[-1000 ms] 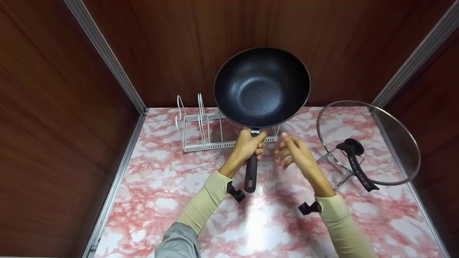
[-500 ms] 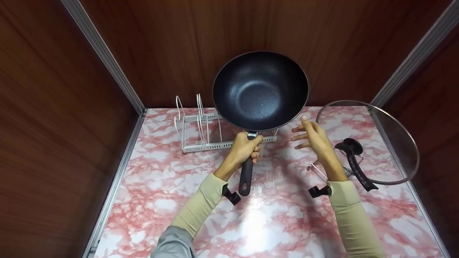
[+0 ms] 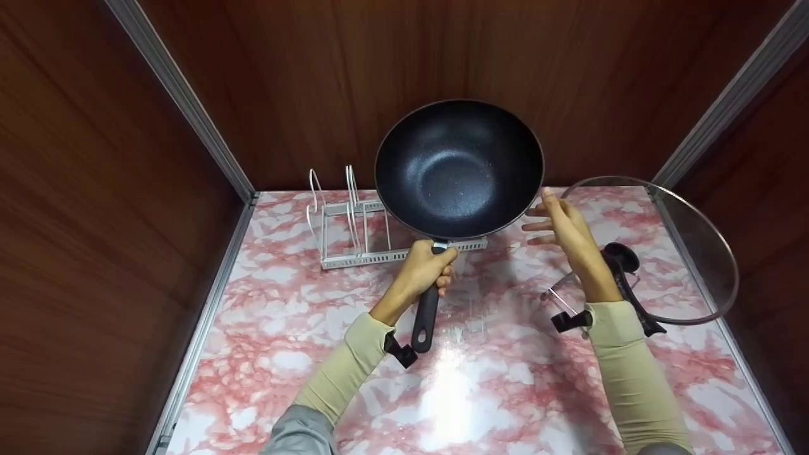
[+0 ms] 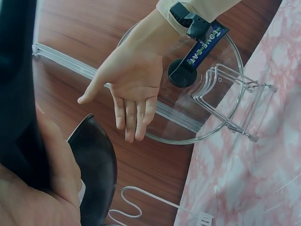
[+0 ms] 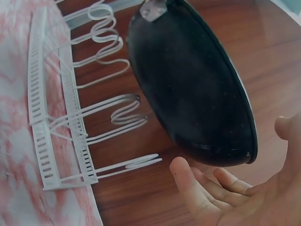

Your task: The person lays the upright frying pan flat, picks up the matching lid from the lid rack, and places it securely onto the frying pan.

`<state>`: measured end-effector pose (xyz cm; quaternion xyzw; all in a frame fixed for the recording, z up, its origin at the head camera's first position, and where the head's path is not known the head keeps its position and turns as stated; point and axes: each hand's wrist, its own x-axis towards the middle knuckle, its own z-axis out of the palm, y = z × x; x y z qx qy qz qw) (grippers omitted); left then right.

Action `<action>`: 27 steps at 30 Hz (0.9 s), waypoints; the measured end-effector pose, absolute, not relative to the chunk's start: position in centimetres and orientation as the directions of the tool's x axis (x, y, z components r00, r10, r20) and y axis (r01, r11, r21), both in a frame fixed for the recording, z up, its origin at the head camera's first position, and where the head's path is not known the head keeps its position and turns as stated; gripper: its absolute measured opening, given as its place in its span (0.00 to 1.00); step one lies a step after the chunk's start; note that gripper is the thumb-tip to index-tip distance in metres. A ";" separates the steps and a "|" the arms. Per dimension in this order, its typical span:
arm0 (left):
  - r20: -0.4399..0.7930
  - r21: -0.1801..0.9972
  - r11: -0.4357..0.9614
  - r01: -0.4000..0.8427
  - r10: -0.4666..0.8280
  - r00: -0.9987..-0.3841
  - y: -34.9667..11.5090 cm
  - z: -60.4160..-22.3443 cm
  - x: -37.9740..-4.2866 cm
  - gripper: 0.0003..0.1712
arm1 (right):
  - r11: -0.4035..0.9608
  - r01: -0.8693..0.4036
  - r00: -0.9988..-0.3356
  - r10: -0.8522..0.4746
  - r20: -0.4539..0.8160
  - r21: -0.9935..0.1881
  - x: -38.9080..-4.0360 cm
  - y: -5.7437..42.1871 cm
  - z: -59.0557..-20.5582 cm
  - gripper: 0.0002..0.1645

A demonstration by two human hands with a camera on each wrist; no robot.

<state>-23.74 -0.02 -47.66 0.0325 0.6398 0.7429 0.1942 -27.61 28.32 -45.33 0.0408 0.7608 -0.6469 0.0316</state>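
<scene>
A black wok (image 3: 456,174) is held up over the white wire rack, its inside facing the head camera. My left hand (image 3: 422,270) grips its black handle (image 3: 425,319) just below the metal joint. At the wok's right rim is my right hand (image 3: 569,237), fingers extended and thumb apart. In the right wrist view, the right hand's fingers (image 5: 186,176) lie close to the wok's dark outer side (image 5: 188,89); contact is hard to tell. The wok hides part of the white rack (image 3: 366,258) in the head view.
At the right, a glass lid (image 3: 689,253) with a black handle stands tilted in a wire stand (image 4: 235,106). Brown wood-look walls (image 3: 303,82) with metal corner strips enclose the red-and-white marbled tabletop (image 3: 272,360).
My right hand has moved right and up, from near the handle to beside the wok's right rim. The wok has come slightly lower, and its handle end has swung left with my left hand.
</scene>
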 end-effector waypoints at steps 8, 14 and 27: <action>-0.212 0.965 -0.073 -0.251 0.338 -0.917 -0.5 -47.9 -23.2 0.07 | 0.072 0.108 -0.994 0.013 -0.107 -0.992 -28.6 28.5 -44.7 0.57; -0.212 0.967 -0.056 -0.248 0.360 -0.908 -1.0 -48.0 -22.8 0.06 | 0.051 0.132 -0.991 0.039 -0.130 -0.990 -30.0 28.4 -43.9 0.55; -0.192 0.974 -0.032 -0.222 0.400 -0.896 -2.0 -47.8 -22.1 0.09 | 0.220 0.175 -0.985 0.036 -0.172 -0.960 -32.0 29.0 -44.1 0.62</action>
